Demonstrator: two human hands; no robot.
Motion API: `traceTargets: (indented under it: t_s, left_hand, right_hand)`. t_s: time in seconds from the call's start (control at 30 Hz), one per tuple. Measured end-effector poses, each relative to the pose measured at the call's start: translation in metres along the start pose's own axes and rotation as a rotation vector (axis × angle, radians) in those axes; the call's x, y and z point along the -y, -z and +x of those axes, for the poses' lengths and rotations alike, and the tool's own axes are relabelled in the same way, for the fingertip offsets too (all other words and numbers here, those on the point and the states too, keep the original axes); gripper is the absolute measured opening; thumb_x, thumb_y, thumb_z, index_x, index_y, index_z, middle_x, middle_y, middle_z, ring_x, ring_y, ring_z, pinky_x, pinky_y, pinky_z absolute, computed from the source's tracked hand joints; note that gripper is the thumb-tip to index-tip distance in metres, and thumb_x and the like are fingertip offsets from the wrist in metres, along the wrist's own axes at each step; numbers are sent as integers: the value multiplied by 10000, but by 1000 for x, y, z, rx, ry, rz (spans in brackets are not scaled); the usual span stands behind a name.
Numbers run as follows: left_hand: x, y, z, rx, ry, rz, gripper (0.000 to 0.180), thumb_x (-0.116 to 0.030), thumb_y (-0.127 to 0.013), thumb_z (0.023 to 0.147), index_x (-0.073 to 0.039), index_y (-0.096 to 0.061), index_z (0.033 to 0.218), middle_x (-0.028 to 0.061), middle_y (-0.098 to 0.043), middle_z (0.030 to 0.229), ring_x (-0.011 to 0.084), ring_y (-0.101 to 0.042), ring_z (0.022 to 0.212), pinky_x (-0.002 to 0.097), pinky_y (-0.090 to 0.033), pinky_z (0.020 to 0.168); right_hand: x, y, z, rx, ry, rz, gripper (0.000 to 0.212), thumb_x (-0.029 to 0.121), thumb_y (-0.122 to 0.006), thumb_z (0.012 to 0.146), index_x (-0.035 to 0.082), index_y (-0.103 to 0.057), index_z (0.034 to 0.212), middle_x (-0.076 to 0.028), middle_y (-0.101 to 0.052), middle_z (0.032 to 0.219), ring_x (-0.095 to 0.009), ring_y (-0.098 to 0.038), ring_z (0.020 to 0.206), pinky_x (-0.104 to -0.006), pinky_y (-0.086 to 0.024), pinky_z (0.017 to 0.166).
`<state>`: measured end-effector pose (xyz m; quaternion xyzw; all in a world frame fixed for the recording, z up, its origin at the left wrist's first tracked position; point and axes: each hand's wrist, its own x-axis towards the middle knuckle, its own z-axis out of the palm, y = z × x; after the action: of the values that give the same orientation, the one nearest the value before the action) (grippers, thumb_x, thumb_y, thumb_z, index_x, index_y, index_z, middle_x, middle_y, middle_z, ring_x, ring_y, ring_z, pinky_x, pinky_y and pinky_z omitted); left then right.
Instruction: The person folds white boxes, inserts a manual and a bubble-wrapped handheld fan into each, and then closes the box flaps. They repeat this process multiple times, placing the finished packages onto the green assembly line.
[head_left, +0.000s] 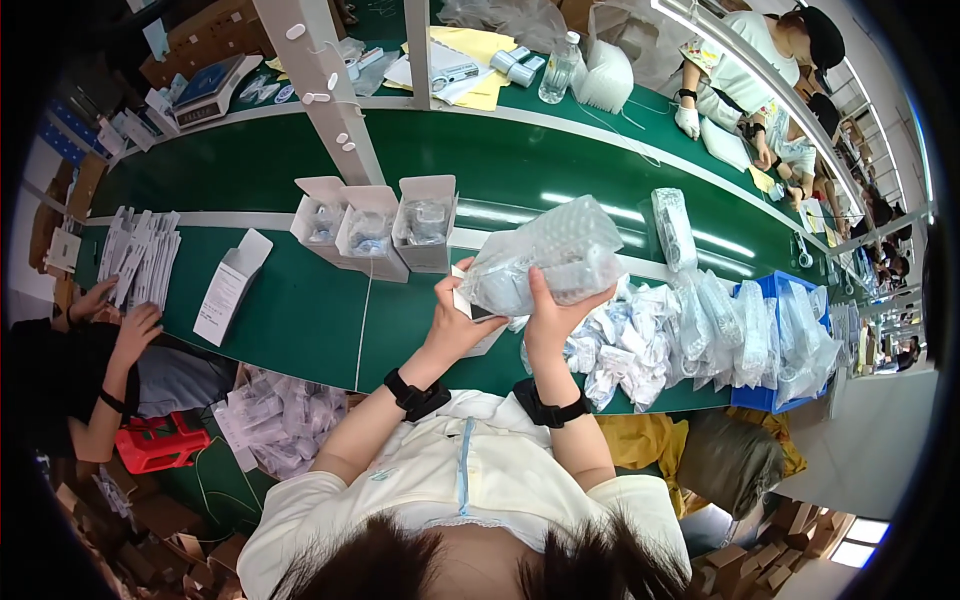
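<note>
In front of my chest, my right hand (pixel 558 312) grips a clear bubble-wrap pouch (pixel 560 245) with its thumb across the near side; what is inside it cannot be made out clearly. My left hand (pixel 455 318) is closed round a white carton (pixel 487 344), mostly hidden behind the fingers and the pouch. The pouch's left end rests against this carton, and I cannot tell whether any of it is inside. Beyond my left hand stand three white cartons (pixel 428 240) with raised flaps, each holding a clear-wrapped item.
Right of my hands lie a heap of white bagged parts (pixel 630 345), bubble-wrap pouches (pixel 715 315) and a blue crate (pixel 775 300). Another pouch (pixel 673 230) lies on the green belt (pixel 520 170). Leftward are a white carton (pixel 230 290) and a co-worker's hands (pixel 135 325) at flat cartons (pixel 140 255).
</note>
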<state>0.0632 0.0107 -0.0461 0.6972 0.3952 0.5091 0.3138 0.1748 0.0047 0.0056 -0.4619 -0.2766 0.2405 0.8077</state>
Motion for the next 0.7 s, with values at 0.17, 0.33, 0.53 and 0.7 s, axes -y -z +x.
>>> traceTargets:
  t_s: [0.17, 0.33, 0.53, 0.7]
  left_hand:
    - [9, -1, -13, -41, -5, 18, 793, -159, -812, 564, -71, -180, 1036, 229, -328, 1216, 347, -442, 1067, 414, -409, 839]
    - [13, 13, -17, -71, -20, -16, 783, -148, -812, 566, -80, -185, 1030, 234, -329, 1185, 352, -442, 1055, 421, -404, 838]
    - [11, 15, -29, -50, -13, 20, 783, -155, -807, 572, -113, -180, 1040, 232, -328, 1176, 367, -428, 1065, 435, -391, 851]
    - [7, 42, -24, 107, -219, 3, 765, -158, -802, 564, -113, -208, 1043, 227, -309, 1206, 395, -412, 1078, 445, -397, 859]
  right_hand:
    - [16, 8, 7, 482, 534, -514, 651, 76, -720, 627, 106, -371, 1175, -151, -429, 1164, -337, -393, 1109, -410, -334, 924]
    - [45, 11, 13, 759, 549, -964, 438, 120, -712, 612, 71, -524, 1005, -170, -451, 1130, -361, -393, 1105, -420, -346, 891]
    - [28, 21, -7, 1000, 485, -766, 297, 149, -673, 668, 62, -588, 939, -137, -480, 1068, -356, -409, 1094, -438, -368, 855]
    - [-45, 78, 39, 653, 385, -1166, 346, 116, -645, 700, 90, -551, 1032, -124, -529, 969, -299, -489, 923, -411, -425, 750]
